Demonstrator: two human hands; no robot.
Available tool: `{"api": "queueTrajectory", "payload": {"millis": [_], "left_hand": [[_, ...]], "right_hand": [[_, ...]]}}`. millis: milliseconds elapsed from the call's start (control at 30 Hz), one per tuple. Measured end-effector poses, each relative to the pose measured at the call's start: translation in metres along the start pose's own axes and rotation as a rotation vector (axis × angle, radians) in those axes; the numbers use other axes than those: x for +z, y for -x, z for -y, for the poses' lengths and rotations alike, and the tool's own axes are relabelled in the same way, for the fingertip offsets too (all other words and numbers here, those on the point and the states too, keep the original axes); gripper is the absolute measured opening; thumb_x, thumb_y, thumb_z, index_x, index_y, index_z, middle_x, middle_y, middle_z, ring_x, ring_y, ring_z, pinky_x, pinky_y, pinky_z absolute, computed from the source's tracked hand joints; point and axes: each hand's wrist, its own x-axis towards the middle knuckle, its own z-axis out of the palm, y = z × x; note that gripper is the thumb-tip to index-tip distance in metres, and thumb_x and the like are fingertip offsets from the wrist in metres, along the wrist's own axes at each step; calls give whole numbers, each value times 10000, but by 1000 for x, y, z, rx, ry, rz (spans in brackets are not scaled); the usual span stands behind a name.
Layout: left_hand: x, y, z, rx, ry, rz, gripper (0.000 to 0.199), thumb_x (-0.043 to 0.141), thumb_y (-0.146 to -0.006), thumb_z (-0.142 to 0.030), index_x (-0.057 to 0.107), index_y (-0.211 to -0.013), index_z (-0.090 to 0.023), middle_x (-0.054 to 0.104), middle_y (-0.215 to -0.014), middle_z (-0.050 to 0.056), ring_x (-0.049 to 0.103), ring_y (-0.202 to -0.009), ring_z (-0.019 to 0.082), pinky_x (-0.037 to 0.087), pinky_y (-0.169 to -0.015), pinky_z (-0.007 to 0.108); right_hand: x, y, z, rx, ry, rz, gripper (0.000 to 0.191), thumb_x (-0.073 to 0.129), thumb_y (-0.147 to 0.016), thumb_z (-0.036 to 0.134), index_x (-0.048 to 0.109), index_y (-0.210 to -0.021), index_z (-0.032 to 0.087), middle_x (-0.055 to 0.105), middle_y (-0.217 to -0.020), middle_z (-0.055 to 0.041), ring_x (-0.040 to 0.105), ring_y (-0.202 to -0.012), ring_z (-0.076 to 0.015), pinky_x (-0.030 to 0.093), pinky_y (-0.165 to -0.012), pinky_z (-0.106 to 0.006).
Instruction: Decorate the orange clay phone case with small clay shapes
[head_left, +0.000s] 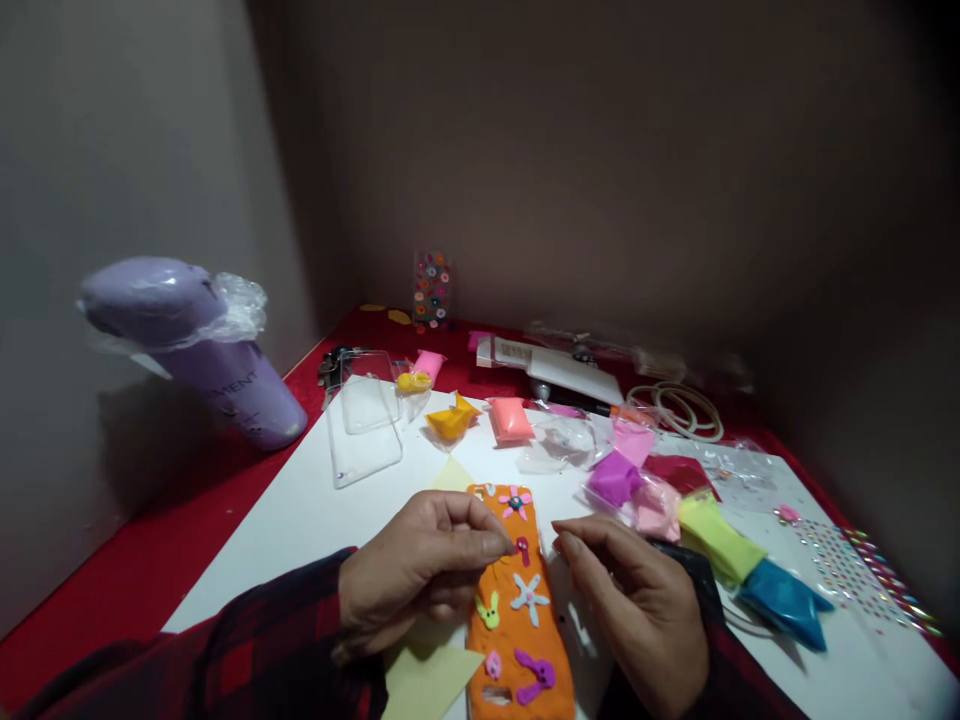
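Note:
An orange clay-covered phone case [499, 587] lies upright in the view on the white sheet, bearing flowers, bunny shapes and other small clay figures. Over its left edge is my left hand [431, 560], thumb and index finger pinched together with a tiny reddish bit at their tips, too small to identify. My right hand [637, 600] is just right of the case, its thumb and index finger nearly together; whatever may be between them is too small to make out. Pale yellow paper [427, 680] sits partly under the case and my left hand.
Clear phone cases [365, 450] lie at the left. Packets of coloured clay [511, 420] run across the back and right, beside gem stickers [855, 570]. A purple wrapped tumbler [240, 380] leans at the left. A decorated case [432, 290] stands behind.

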Motion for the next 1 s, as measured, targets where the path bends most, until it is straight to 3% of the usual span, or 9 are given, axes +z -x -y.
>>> {"api": "queueTrajectory", "payload": {"millis": [133,233,367,467,867,1000], "left_hand": [[0,-3,1,37,-29,-31,139,614,-758,-250,524,-741,-145,353,-452,-76,224,-373,23,136,-369,188],[-1,-4,1,57,-23,-29,123,592,-770,-238,511,-743,-150,371,-456,-73,233,-371,24,138,-371,190],[-2,-4,1,102,-1,-21,71,524,-790,-191,502,-747,-139,540,-576,-2,286,-370,16,119,-375,201],[-4,-4,3,109,17,-17,46,531,-769,-174,524,-768,-129,572,-639,22,356,-404,26,137,-382,193],[4,2,-1,94,-234,-124,146,634,-665,-207,638,-768,-105,522,-532,-15,325,-394,26,214,-385,168],[4,3,0,105,-201,-107,127,640,-677,-214,632,-756,-115,486,-514,-25,316,-406,32,214,-389,171]], "right_hand": [[2,1,-2,211,-187,23,126,609,-794,324,679,-825,224,662,-757,-17,597,-657,-139,450,-569,-206],[3,1,-1,403,-380,48,202,662,-737,380,682,-797,188,644,-654,-24,540,-523,-115,411,-471,-207],[4,0,6,613,-673,125,256,700,-701,382,676,-779,139,628,-592,-33,457,-420,-63,336,-394,-175],[5,0,12,726,-818,168,244,726,-678,346,670,-740,117,627,-612,-39,439,-400,-43,304,-365,-155],[8,4,22,835,-983,207,233,763,-629,303,664,-693,103,626,-546,-25,402,-310,-19,259,-325,-141],[9,4,26,845,-993,293,270,711,-678,362,651,-657,99,507,-392,19,343,-277,-21,208,-305,-137]]}}
